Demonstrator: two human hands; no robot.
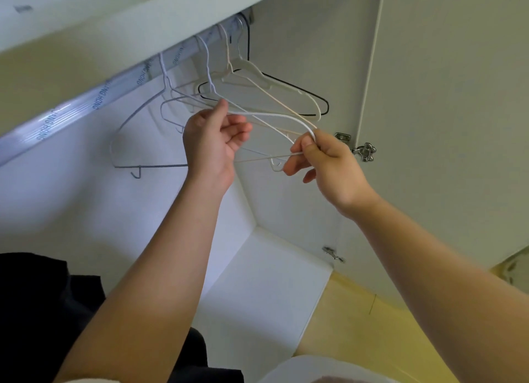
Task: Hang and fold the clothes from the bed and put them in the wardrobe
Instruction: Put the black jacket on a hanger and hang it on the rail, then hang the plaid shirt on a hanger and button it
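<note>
Overhead, hanger (272, 115) pinched by left hand (211, 142), right hand (323, 159)

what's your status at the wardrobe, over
Left grip pinches white hanger near neck, right grip pinches its end. Hanger hooked on rail. Neighbouring hangers crowd it.

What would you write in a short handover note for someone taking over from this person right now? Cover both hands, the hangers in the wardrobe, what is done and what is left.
The left hand pinches the white hanger near its neck; the right hand pinches its right end.
The hanger's hook reaches up to the rail, among other bare hangers.
The wardrobe has its door open.
Done: no garment hangs in view.
Left: lift the hanger off, hang and fold the clothes, and put them in the wardrobe. The bed is out of view.
</note>
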